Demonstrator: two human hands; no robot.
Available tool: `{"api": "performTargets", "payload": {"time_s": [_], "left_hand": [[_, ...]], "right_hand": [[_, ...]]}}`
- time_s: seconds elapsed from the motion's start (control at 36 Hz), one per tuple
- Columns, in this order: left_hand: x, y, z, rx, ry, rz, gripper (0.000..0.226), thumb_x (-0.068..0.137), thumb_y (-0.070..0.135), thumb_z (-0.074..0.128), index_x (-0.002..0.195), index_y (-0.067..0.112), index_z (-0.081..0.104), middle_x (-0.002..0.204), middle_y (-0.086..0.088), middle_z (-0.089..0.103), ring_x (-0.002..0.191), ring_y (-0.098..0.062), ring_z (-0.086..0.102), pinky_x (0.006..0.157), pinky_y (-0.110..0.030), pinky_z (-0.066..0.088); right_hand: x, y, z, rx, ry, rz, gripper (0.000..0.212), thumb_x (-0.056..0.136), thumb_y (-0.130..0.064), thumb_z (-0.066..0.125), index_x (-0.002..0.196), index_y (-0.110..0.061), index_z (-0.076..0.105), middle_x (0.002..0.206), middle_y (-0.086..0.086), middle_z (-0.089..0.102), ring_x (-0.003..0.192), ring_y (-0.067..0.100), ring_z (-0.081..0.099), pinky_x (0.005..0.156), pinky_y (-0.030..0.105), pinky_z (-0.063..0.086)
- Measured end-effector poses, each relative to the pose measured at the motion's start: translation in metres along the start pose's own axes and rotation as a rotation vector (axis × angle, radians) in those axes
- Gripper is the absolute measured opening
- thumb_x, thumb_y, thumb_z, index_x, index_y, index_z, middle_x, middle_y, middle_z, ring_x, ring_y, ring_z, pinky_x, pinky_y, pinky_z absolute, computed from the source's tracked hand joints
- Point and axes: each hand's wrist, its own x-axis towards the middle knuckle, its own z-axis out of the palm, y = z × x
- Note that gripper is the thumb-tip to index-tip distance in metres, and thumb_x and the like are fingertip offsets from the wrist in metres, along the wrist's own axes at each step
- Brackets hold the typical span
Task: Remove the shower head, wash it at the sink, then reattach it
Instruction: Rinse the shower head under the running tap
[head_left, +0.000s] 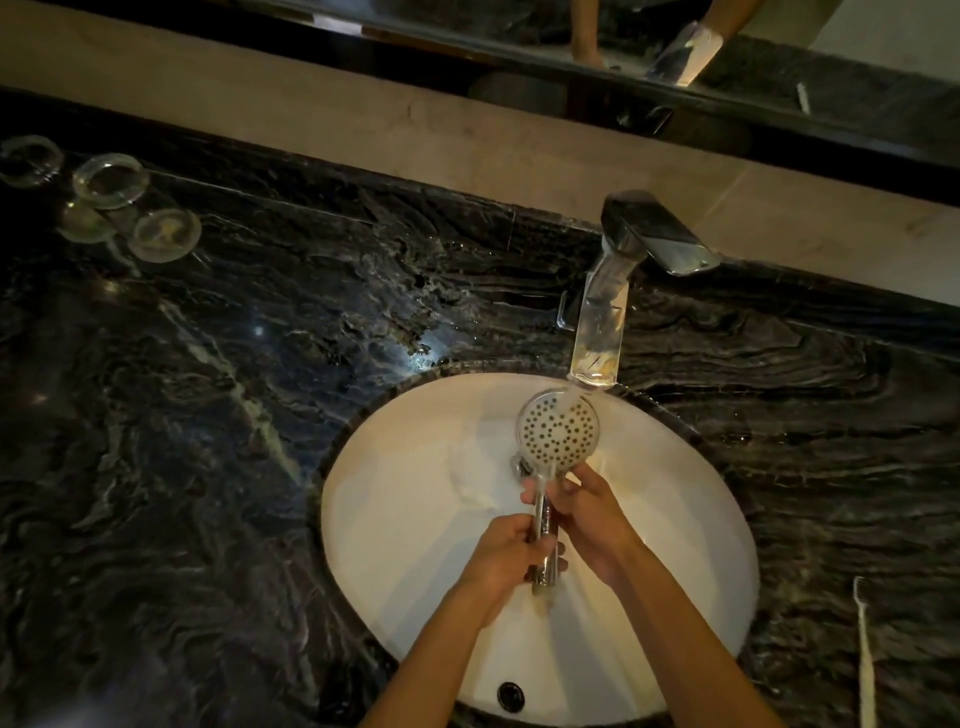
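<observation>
Both forearms enter from the bottom edge and meet over the white sink (415, 519). Left hand (506, 551) — fingers curled round the lower part of the chrome handle, near its butt end. Right hand (582, 512) — fingers and thumb closed on the same handle higher up, just under the round face. Shower head (558, 434): held above the basin with its perforated spray face turned up toward the camera, its far rim directly beneath the spout of the chrome faucet (613, 291). Water appears to fall from the spout onto that rim. No hose is visible on the handle, so the head is judged already detached; the washing step is under way, with rinsing evidently in progress. Reattachment at the shower remains wholly undone. Whether any rubbing of the nozzles has taken place cannot be told. Surrounding field: dark veined stone countertop (208, 415); three clear glass dishes (109, 179) at far left; a white toothbrush (865, 654) lying at the right edge, well apart from the basin.
</observation>
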Motion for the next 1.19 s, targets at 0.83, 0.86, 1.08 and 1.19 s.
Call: {"api": "performTargets", "payload": {"time_s": [0.83,0.86,1.08,1.19], "left_hand": [[0.009,0.005,-0.002,0.023,-0.061,0.087,0.018,0.094,-0.001,0.056,0.11,0.004,0.062,0.096,-0.013,0.069,0.091,-0.028,0.071,0.091,-0.048,0.053],[0.01,0.005,-0.002,0.028,-0.063,0.086,0.018,0.095,-0.001,0.056,0.11,0.005,0.063,0.096,-0.013,0.069,0.09,-0.027,0.071,0.09,-0.048,0.054],[0.018,0.011,-0.003,0.046,-0.065,0.066,0.022,0.097,0.007,0.056,0.118,0.004,0.062,0.1,-0.014,0.069,0.092,-0.028,0.071,0.086,-0.041,0.057],[0.025,0.018,-0.004,0.035,-0.053,0.057,0.021,0.101,0.013,0.05,0.114,0.0,0.061,0.1,-0.016,0.068,0.092,-0.03,0.067,0.089,-0.045,0.054]], "right_hand": [[0.006,-0.015,-0.001,0.022,-0.087,-0.027,0.032,0.097,0.004,0.051,0.123,-0.012,0.059,0.099,0.013,0.074,0.09,0.022,0.071,0.077,0.037,0.058],[0.007,-0.015,-0.001,0.019,-0.089,-0.025,0.032,0.097,0.004,0.051,0.122,-0.013,0.059,0.1,0.013,0.074,0.091,0.022,0.071,0.077,0.037,0.058],[0.015,-0.019,-0.004,0.003,-0.087,-0.016,0.036,0.095,0.01,0.047,0.123,-0.008,0.059,0.107,0.017,0.074,0.1,0.029,0.07,0.086,0.043,0.056],[0.018,-0.021,-0.004,-0.006,-0.082,-0.032,0.034,0.094,0.01,0.049,0.122,-0.007,0.061,0.111,0.02,0.072,0.105,0.032,0.069,0.087,0.041,0.058]]}}
